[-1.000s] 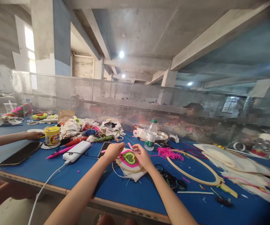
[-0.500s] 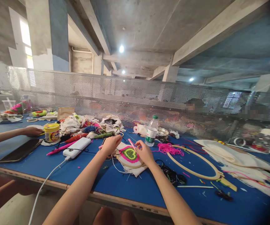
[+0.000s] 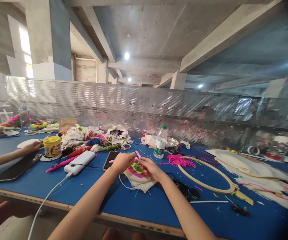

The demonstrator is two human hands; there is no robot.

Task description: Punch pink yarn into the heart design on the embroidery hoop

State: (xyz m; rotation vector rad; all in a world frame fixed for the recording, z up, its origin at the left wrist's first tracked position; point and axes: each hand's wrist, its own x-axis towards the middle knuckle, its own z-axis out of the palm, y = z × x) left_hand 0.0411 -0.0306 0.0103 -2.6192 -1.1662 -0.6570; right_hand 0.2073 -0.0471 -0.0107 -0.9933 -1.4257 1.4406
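Observation:
A round embroidery hoop (image 3: 144, 180) with white cloth lies in front of me, bearing a tufted heart (image 3: 135, 167) in green, yellow and pink. My right hand (image 3: 151, 167) is closed over the right part of the heart, with a pink punch needle (image 3: 138, 154), pen-shaped, rising from its fingers. Close to it, my left hand (image 3: 124, 162) is closed at the upper left of the hoop, fingertips near the tool. A short pink end shows at its left side; what it pinches is hidden. Ragged cloth edges and a white strand stick out below the hoop.
Behind the hoop stands a water bottle (image 3: 160, 142). Pink yarn (image 3: 181, 160) and a larger wooden hoop (image 3: 206, 185) lie right, with folded cloth (image 3: 241, 163) beyond. Left are a phone (image 3: 110, 159), white power bank (image 3: 80, 162), yellow tub (image 3: 52, 146) and another person's hand (image 3: 32, 146).
My left hand has come down and right, close to my right hand. My right hand has shifted slightly left and lower, covering more of the heart. The neighbour's hand has moved slightly.

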